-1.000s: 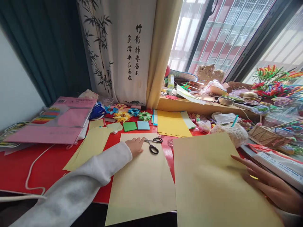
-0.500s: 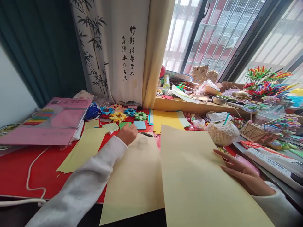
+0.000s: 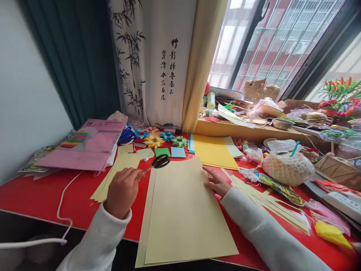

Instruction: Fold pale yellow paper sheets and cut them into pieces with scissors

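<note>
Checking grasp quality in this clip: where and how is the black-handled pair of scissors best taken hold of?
By the black handle loops, probably from the far side: the left hand pinches the blade end, so the black-handled pair of scissors points its loops away, free above the pale yellow paper sheet.

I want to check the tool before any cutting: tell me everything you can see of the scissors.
The scissors are small, with black looped handles that look like plastic. The left hand holds them by the blade end, so the blades are mostly hidden in the fingers and the handles point away from the person. They are lifted off the red table, hovering at the far left corner of the pale yellow paper sheet. Whether the blades are open or closed cannot be seen.
</note>
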Motion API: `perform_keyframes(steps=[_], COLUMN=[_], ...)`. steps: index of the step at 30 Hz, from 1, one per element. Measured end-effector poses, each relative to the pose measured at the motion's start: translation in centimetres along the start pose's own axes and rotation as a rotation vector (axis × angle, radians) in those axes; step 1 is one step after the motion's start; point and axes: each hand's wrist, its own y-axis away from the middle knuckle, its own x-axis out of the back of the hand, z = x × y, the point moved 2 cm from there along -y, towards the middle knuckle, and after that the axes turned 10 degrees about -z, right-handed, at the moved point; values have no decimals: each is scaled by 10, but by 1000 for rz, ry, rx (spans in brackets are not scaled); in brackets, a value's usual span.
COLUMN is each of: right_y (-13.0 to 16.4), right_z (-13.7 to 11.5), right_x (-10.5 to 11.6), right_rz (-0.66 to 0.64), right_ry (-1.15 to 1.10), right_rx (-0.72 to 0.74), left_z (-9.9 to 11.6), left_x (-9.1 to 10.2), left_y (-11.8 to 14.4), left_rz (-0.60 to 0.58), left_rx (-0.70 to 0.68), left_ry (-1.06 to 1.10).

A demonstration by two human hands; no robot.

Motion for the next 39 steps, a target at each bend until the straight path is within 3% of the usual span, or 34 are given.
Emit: perform_keyframes(steps=[2, 4, 5, 8, 11, 12, 14, 17, 20, 23, 26, 28, 30, 33, 37, 39], right_y=[7, 26, 39, 76, 102, 108, 117, 132, 145, 148, 140, 134, 132, 134, 134, 131], right_z=[-3, -14, -22, -38, -41, -38, -28, -6, 14, 30, 44, 48, 47, 37, 25, 22], right_x=[-2, -15, -26, -67, -98, -101, -95, -64, -30, -5, 9, 11, 6, -20, -71, -88], right_rz=[151, 312, 329, 127, -111, -138, -66, 239, 595, 729, 683, 669, 700, 678, 246, 146], right_ry=[244, 519, 617, 621, 592, 550, 462, 523, 928, 1300, 1546, 1647, 1680, 1612, 1538, 1552], right_rx=[75, 248, 357, 481, 379, 352, 318, 286, 252, 102, 56, 113, 197, 314, 493, 532], left_z=[10, 26, 36, 73, 100, 103, 97, 72, 51, 45, 44, 43, 41, 44, 69, 84], left_x=[-8, -10, -8, -1, 5, 5, 4, -4, -14, -20, -17, -11, -3, 9, 25, 29], left_y=[12, 21, 24, 31, 38, 40, 45, 56, 67, 72, 74, 74, 73, 67, 49, 33], left_rz=[-53, -96, -121, -212, -330, -388, -523, -719, -851, -866, -788, -718, -634, -550, -524, -573], left_rx=[-20, -63, -98, -265, -424, -457, -478, -471, -489, -504, -549, -582, -586, -580, -631, -652], left_ry=[59, 104, 125, 178, 242, 274, 326, 319, 258, 218, 221, 238, 248, 222, 157, 196])
